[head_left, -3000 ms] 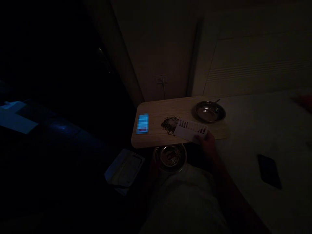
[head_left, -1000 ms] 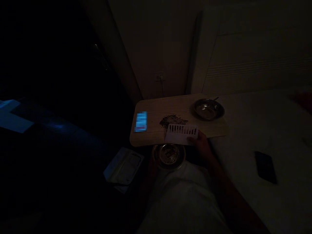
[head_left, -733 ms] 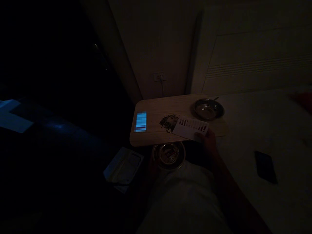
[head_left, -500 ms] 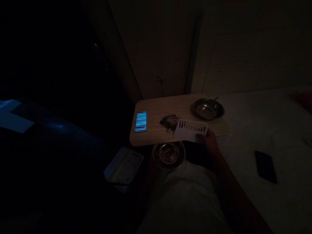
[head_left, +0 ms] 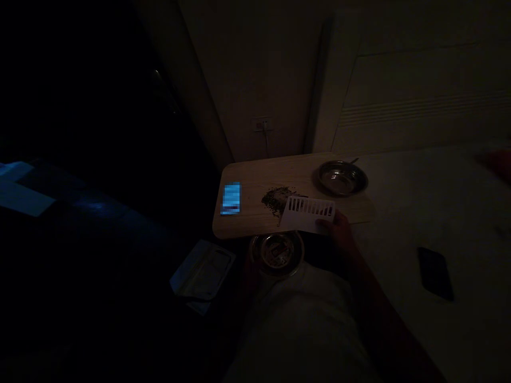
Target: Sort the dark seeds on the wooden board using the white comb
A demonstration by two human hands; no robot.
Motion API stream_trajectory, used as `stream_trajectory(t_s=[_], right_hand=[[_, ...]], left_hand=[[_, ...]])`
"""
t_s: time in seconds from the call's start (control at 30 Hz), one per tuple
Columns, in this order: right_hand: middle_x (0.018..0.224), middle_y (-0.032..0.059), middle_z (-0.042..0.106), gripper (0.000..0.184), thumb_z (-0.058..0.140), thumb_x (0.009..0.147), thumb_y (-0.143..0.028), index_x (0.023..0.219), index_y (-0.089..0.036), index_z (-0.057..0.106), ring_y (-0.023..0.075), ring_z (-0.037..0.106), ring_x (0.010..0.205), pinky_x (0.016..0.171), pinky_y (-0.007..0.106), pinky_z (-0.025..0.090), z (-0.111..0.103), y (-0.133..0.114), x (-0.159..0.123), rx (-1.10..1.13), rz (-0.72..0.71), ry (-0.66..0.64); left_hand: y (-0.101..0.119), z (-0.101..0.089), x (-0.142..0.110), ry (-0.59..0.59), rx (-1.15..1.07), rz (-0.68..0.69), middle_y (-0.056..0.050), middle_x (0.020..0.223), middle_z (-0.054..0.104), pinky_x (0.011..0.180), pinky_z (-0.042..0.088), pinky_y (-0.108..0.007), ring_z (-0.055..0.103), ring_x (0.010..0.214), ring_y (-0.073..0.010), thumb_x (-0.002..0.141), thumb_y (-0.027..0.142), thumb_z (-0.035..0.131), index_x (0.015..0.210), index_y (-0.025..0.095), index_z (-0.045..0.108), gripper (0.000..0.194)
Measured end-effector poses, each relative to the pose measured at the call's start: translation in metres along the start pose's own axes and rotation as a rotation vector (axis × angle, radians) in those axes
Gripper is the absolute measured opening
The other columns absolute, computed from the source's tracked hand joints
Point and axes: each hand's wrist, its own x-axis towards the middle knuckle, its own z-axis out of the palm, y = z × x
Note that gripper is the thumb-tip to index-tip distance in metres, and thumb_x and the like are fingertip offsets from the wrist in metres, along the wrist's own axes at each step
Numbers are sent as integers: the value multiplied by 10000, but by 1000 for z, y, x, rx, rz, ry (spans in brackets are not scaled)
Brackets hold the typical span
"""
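The room is very dark. My right hand [head_left: 338, 227] grips a white slotted plastic card [head_left: 307, 214] by its right end, holding it on a small wooden table [head_left: 255, 226] beside a pile of dark crumbs [head_left: 273, 198]. Below the table's front edge sits a metal bowl [head_left: 277, 252] with bits inside. My left hand seems to hold that bowl's left rim [head_left: 250, 266], but darkness hides the fingers. My pale trouser leg [head_left: 303, 324] lies under the bowl.
A lit phone [head_left: 231, 198] lies on the table's left. A second metal bowl [head_left: 342, 178] stands at its back right. A dark phone [head_left: 435, 273] rests on the pale bed on the right. A pale flat tray [head_left: 202, 275] lies lower left. A wall socket [head_left: 261, 124] is behind.
The card has swept back and forth over the table beside the crumbs: near the front edge one second ago, then back right, now a little left and forward again.
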Motion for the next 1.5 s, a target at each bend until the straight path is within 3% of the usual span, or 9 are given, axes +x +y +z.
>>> stream_trajectory(t_s=[0.17, 0.43, 0.7, 0.97, 1.33, 1.5], right_hand=[[987, 79, 792, 367, 768, 622, -377, 947, -229, 689, 300, 722, 900, 809, 442, 589, 5, 0, -2, -27, -64, 83], [951, 52, 797, 361, 773, 616, -352, 948, -220, 719, 276, 722, 849, 768, 412, 597, 8, -4, -9, -19, -30, -76], [1046, 96, 787, 382, 758, 652, -399, 981, -226, 673, 303, 724, 943, 846, 442, 587, 4, 0, -2, -14, -87, 160], [1067, 117, 779, 444, 768, 668, -442, 1024, -199, 666, 310, 716, 975, 887, 470, 576, 18, 4, -7, -36, -107, 104], [1023, 104, 775, 445, 774, 636, -425, 1005, -200, 669, 302, 709, 925, 853, 460, 578, 22, -3, -11, -7, -81, 50], [990, 91, 782, 414, 777, 625, -419, 967, -209, 675, 297, 708, 905, 828, 451, 585, 22, -4, -11, -20, -74, 4]], left_hand=[[12, 2, -5, -36, -34, -33, -116, 1627, 465, 1226, 353, -459, 382, 1518, -361, 738, 501, 773, 1508, 245, 498, 857], [9, 3, -5, -37, -36, 28, -84, 1614, 488, 1253, 302, -471, 357, 1534, -341, 766, 483, 746, 1499, 274, 513, 797], [9, 0, -5, -10, -20, 4, -110, 1600, 501, 1260, 291, -482, 349, 1535, -365, 731, 482, 764, 1476, 241, 539, 814], [-4, -3, 0, 1, -10, -19, -102, 1608, 491, 1264, 275, -501, 335, 1543, -362, 729, 500, 756, 1496, 263, 516, 838], [8, 1, -4, -35, -13, 76, -103, 1629, 463, 1268, 265, -468, 318, 1553, -341, 747, 484, 751, 1502, 247, 512, 827], [8, 2, -4, -11, -9, 14, -108, 1626, 467, 1259, 288, -452, 342, 1541, -351, 736, 508, 757, 1503, 249, 513, 845]])
